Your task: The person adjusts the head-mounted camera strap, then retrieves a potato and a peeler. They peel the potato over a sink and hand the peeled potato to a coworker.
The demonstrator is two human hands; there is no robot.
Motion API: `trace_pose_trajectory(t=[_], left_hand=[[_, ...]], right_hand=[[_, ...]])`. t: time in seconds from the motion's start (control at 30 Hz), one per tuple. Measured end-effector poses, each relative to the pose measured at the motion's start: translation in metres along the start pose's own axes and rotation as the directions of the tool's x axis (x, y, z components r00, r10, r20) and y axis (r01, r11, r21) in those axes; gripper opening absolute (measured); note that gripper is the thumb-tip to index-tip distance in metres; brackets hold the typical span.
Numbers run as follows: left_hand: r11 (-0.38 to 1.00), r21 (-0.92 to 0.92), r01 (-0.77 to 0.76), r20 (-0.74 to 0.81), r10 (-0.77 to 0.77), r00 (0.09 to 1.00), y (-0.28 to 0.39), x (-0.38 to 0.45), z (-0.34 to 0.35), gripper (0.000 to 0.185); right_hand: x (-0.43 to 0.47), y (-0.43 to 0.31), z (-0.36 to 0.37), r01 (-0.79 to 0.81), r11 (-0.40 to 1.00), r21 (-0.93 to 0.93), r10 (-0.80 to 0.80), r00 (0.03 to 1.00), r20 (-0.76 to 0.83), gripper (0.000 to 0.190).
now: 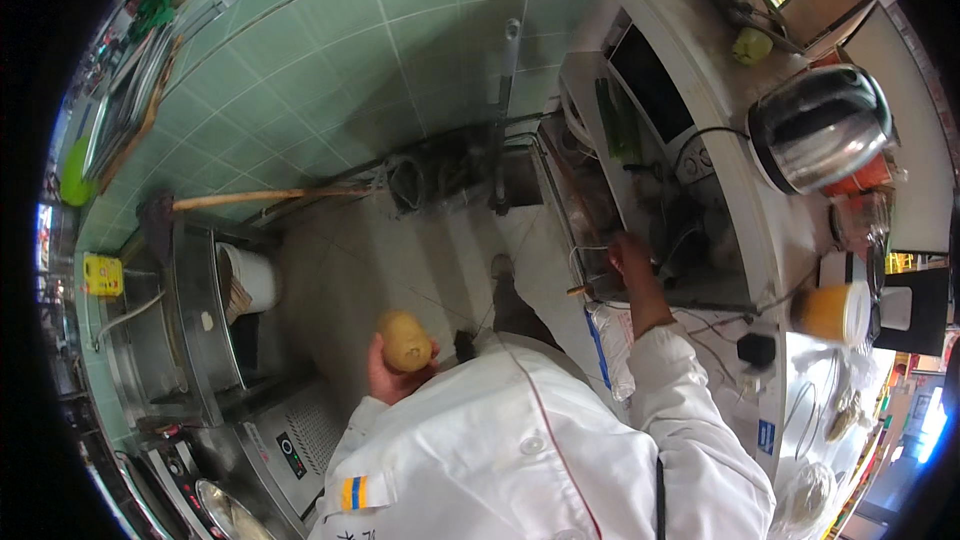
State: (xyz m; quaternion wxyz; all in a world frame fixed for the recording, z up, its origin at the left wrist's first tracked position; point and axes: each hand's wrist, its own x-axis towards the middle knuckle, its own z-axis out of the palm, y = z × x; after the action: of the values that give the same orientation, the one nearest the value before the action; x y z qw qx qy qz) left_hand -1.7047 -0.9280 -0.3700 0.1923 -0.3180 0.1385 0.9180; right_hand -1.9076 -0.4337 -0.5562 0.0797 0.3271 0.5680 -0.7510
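My left hand (386,375) is wrapped around a tan, oval vegetable (406,341), which looks like a squash or large potato. I hold it low in front of the white jacket. On the right, my right hand (624,255) reaches down to the open shelf space under the counter. A thin white cord or wire handle (589,247) touches or passes close to its fingers. Whether they grip it I cannot tell. Below the fingers a short wooden handle (577,290) sticks out. Long green vegetables (619,124) stand deeper in the dark shelf space.
A steel kettle (825,127) and a tub with orange contents (832,313) stand on the right counter. A white bucket (255,277) sits under the steel sink (150,360) at left. A long wooden pole (277,197) runs along the tiled wall (330,67).
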Motion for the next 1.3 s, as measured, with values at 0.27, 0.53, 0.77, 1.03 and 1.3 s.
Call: trace_pose_trajectory(t=[0.27,0.53,0.77,1.03,1.3], left_hand=[[0.962,0.131,-0.239,-0.352,0.27,0.896,0.022,0.06,0.081,0.063],[0.955,0.184,-0.234,-0.526,0.296,0.797,0.029,0.105,0.116,0.057],[0.979,0.142,-0.15,-0.452,0.199,0.87,0.047,0.115,0.132,0.06],[0.988,0.098,-0.119,-0.372,0.147,0.916,0.067,0.127,0.106,0.061],[0.994,-0.032,-0.101,-0.09,0.098,0.991,0.109,0.131,0.079,0.057]], right_hand=[[0.228,-0.066,0.015,-0.108,0.566,-0.817,-0.277,0.908,-0.313,0.042],[0.272,-0.078,0.003,-0.123,0.12,-0.985,-0.386,0.909,-0.16,0.041],[0.234,-0.109,0.007,0.019,0.411,-0.911,-0.391,0.907,-0.157,0.038],[0.179,-0.142,0.053,-0.14,0.885,-0.443,-0.065,0.906,-0.417,0.034],[0.196,-0.047,0.067,0.196,0.9,-0.39,-0.332,0.888,-0.319,0.028]])
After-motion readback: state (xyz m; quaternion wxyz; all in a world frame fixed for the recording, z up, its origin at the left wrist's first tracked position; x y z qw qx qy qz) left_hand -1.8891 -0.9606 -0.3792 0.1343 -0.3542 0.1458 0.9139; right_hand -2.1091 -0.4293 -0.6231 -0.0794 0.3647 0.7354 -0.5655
